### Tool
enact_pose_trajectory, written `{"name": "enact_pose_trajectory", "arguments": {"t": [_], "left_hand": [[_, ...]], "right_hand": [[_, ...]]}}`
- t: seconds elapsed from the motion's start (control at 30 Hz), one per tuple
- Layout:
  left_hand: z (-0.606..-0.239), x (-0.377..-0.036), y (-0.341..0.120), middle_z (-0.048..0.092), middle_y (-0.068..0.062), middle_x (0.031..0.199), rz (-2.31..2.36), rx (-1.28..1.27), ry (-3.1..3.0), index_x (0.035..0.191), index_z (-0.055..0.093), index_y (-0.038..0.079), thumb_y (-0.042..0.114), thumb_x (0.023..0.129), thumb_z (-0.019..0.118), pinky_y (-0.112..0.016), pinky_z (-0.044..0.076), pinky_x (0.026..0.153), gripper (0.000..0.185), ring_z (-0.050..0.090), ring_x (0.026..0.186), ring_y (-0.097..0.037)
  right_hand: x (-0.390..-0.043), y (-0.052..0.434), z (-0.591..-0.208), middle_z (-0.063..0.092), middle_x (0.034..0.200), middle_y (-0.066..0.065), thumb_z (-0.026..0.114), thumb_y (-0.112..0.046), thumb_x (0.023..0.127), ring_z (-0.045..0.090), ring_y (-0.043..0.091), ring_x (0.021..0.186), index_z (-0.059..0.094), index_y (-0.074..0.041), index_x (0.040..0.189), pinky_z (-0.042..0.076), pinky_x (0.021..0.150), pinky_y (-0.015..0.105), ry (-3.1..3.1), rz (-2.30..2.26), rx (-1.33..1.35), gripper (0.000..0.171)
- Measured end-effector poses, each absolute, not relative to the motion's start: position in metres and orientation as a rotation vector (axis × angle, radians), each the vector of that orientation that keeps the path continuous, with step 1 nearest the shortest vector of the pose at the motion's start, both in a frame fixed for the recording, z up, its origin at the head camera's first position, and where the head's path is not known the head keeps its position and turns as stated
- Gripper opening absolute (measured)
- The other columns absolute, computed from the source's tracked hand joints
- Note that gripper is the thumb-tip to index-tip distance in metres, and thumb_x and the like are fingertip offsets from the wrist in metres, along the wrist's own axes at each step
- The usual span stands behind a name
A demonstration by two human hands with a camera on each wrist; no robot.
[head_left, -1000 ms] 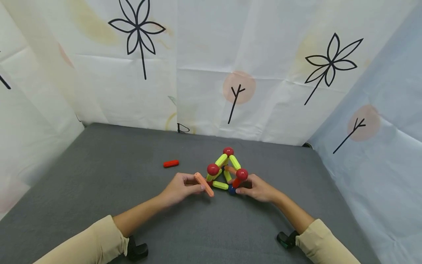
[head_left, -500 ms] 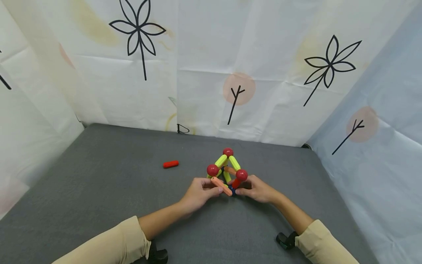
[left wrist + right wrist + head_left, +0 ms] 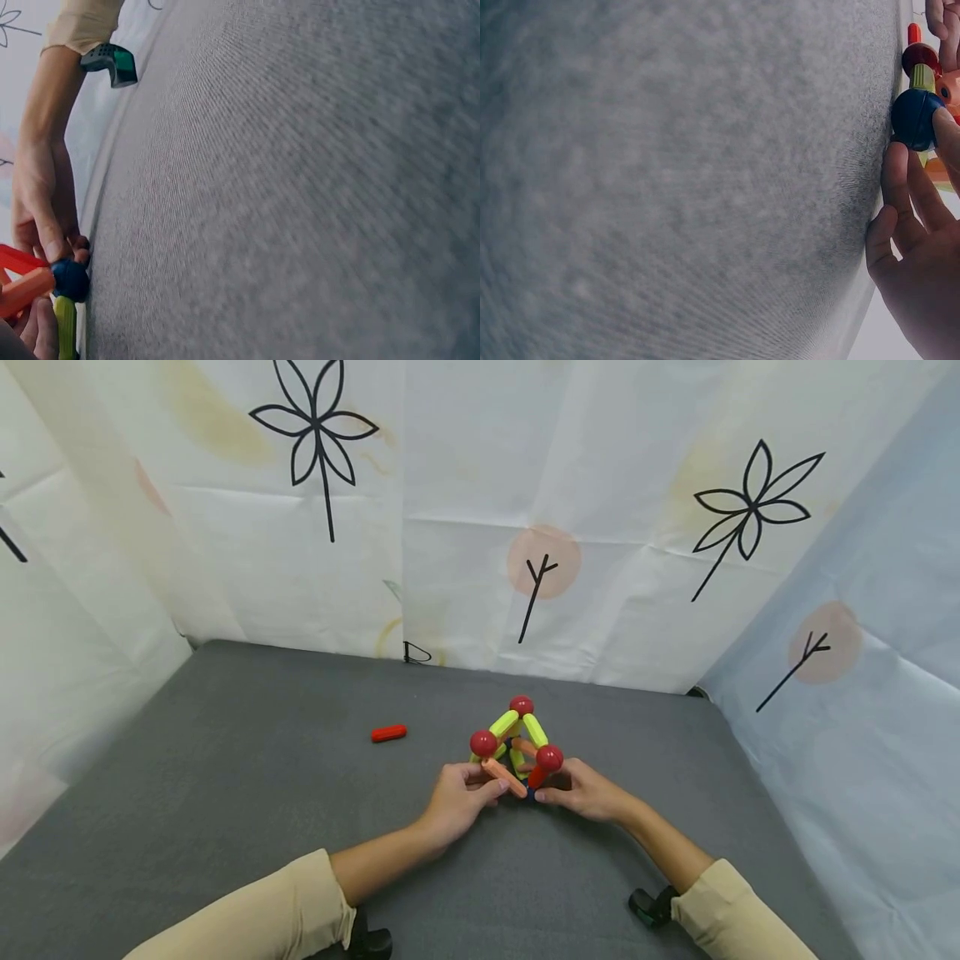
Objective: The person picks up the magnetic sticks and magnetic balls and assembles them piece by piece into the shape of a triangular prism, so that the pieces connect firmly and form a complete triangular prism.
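Observation:
A frame of magnetic sticks and balls stands on the grey table, with red balls on top, such as the front left red ball point(image 3: 483, 743), and lime sticks point(image 3: 535, 730) between them. My left hand point(image 3: 456, 797) pinches an orange magnetic stick point(image 3: 504, 777) slanting across the frame's front. Its upper end is right at the front left red ball, its lower end close by the blue ball point(image 3: 915, 118) at the base. My right hand point(image 3: 588, 789) grips that blue ball between thumb and fingers. From it a red stick point(image 3: 537, 777) rises to the front right red ball point(image 3: 550, 757).
A loose red stick point(image 3: 388, 733) lies on the table point(image 3: 262, 777) to the left behind my left hand. White cloth point(image 3: 465, 460) with printed plants hangs around the back and sides. Each wrist wears a black camera band point(image 3: 651, 907).
My left hand has moved right, bringing the orange stick from beside the frame to its front, then slightly up against the front left red ball. The right hand has stayed on the blue ball.

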State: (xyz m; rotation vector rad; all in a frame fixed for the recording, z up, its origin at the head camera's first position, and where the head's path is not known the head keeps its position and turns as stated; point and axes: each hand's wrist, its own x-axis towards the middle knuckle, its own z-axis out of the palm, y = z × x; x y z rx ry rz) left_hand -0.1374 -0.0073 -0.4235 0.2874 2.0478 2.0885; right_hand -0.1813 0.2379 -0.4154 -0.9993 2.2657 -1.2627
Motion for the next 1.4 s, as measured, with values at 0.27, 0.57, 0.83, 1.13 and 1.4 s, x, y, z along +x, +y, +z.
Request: {"name": "enact_pose_trajectory", "arguments": {"t": [0.27, 0.57, 0.83, 1.13, 1.4], "left_hand": [[-0.418, -0.14, -0.003, 0.073, -0.014, 0.105, 2.047, 0.243, 2.047, 0.118, 0.068, -0.003, 0.02, 0.097, 0.066, -0.03, 0.058, 0.068, 0.031, 0.074, 0.077, -0.021], [-0.415, -0.148, -0.003, 0.074, -0.012, 0.104, 1.985, 0.139, 2.02, 0.118, 0.068, -0.002, 0.033, 0.099, 0.062, -0.027, 0.057, 0.058, 0.041, 0.074, 0.07, -0.021], [-0.416, -0.152, -0.016, 0.073, -0.013, 0.105, 1.9, 0.186, 1.983, 0.122, 0.068, -0.001, 0.03, 0.097, 0.067, -0.025, 0.055, 0.057, 0.04, 0.073, 0.07, -0.02], [-0.398, -0.189, -0.079, 0.074, -0.013, 0.097, 1.461, 0.761, 2.273, 0.114, 0.07, -0.003, 0.005, 0.091, 0.071, -0.032, 0.057, 0.069, 0.024, 0.07, 0.081, -0.02], [-0.414, -0.224, -0.131, 0.07, -0.016, 0.116, 1.44, 0.798, 2.665, 0.124, 0.065, -0.002, 0.003, 0.085, 0.077, -0.048, 0.052, 0.091, 0.041, 0.065, 0.109, -0.031]], "right_hand": [[-0.181, 0.24, -0.417, 0.069, 0.117, 0.014, 0.064, -0.005, 0.096, 0.065, 0.025, 0.101, 0.06, 0.003, 0.129, 0.052, 0.09, 0.035, 2.279, -1.263, -0.994, 0.034], [-0.18, 0.241, -0.417, 0.069, 0.116, 0.016, 0.064, -0.007, 0.096, 0.066, 0.025, 0.103, 0.062, 0.003, 0.126, 0.052, 0.091, 0.034, 2.277, -1.269, -0.97, 0.032], [-0.179, 0.24, -0.416, 0.069, 0.116, 0.014, 0.064, -0.008, 0.097, 0.065, 0.025, 0.105, 0.062, 0.002, 0.125, 0.051, 0.092, 0.033, 2.281, -1.27, -0.936, 0.03], [-0.179, 0.242, -0.413, 0.069, 0.117, 0.014, 0.064, -0.01, 0.097, 0.062, 0.02, 0.103, 0.062, 0.002, 0.126, 0.051, 0.089, 0.03, 2.298, -1.245, -0.898, 0.031], [-0.18, 0.242, -0.414, 0.069, 0.116, 0.014, 0.064, -0.01, 0.097, 0.063, 0.023, 0.101, 0.061, 0.003, 0.127, 0.052, 0.088, 0.031, 2.277, -1.251, -0.897, 0.033]]}}
